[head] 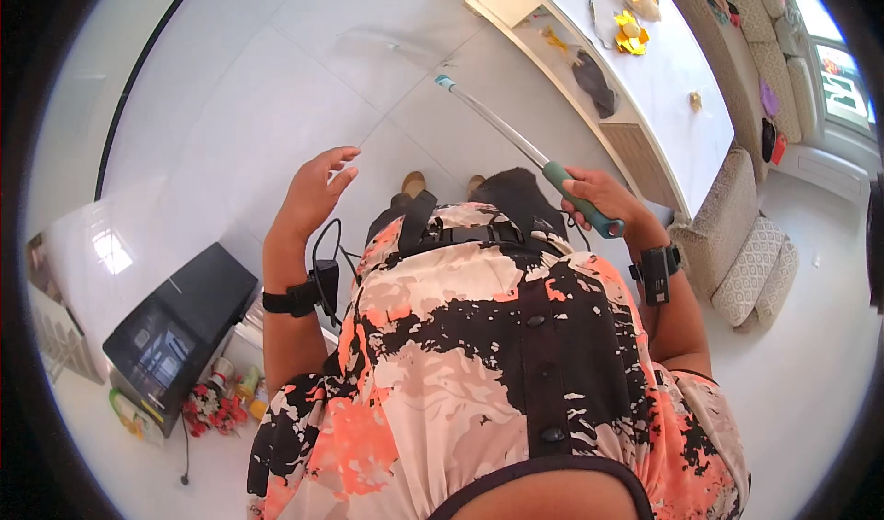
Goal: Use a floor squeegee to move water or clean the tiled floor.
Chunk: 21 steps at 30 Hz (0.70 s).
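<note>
My right hand [595, 192] grips the green handle of a long metal pole [501, 124]. The pole slants up and left over the tiled floor, and a light-blue fitting [444, 82] shows at its far end. Whatever may be joined beyond that fitting is too faint to tell. To the left, my left hand [321, 188] hangs in the air above the floor with its fingers apart and nothing in them. Both forearms bear black straps with small devices. My shoes [414, 184] show between the hands, below the waist strap.
A white-topped table [680, 92] with a yellow flower ornament [631, 33] and a shelf below stands at the right. Beyond it is a patterned sofa [715, 223]. At the lower left are a dark-screened appliance [166, 340], red artificial-looking flowers [214, 406] and a cable.
</note>
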Tool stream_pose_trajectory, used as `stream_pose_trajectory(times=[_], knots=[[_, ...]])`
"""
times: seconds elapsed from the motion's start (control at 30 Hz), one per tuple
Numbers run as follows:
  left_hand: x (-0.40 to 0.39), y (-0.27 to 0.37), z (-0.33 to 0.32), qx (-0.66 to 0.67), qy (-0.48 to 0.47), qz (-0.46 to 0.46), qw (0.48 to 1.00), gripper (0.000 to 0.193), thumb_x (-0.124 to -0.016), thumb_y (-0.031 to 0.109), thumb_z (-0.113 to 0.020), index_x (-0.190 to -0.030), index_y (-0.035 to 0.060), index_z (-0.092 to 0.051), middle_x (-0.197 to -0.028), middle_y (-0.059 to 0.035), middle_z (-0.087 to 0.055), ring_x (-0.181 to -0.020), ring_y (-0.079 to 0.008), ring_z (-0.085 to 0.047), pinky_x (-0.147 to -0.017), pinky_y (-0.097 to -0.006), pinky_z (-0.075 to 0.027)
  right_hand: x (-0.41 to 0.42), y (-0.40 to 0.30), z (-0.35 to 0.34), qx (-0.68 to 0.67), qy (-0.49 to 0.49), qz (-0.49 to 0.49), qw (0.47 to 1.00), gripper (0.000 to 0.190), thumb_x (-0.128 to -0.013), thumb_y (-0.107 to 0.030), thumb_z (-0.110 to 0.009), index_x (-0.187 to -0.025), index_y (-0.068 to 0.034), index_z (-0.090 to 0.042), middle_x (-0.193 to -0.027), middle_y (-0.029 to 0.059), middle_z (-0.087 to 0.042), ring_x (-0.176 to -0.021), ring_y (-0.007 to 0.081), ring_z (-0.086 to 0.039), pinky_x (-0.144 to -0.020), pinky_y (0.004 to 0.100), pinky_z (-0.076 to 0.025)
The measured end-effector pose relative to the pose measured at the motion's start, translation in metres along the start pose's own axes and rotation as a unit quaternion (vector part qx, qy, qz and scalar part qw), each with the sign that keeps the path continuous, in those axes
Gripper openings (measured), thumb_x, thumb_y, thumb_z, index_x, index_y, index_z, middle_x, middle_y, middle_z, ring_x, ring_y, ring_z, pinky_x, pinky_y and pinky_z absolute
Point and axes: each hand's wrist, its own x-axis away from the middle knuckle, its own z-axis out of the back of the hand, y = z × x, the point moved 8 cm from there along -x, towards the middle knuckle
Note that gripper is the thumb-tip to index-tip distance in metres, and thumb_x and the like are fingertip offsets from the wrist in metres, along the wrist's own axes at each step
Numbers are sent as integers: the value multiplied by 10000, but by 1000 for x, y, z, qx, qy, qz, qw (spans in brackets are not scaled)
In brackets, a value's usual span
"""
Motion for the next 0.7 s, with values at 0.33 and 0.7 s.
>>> stream_pose_trajectory(times=[0.33,0.7], knots=[[-30,52,-2,-41,-13,-89,995,593,-864,142,-670,-1418,126,-459,-1417,-128,-497,-1276,-300,-487,-1064,-392,-416,-23,-57,-56,157,-75,109,979,331,-987,-194,-528,-1293,-71,-508,-751,-23,-517,-580,51,-527,-519,218,-466],[-61,70,-11,-236,-65,-136,960,855,-778,44,-748,-1512,186,-331,-1535,-135,-350,-1437,-330,-289,-1181,-423,-275,-22,-84,-44,277,-214,230,908,642,-902,-168,-616,-1493,-88,-379,-900,67,-635,-783,137,-607,-783,281,-500]])
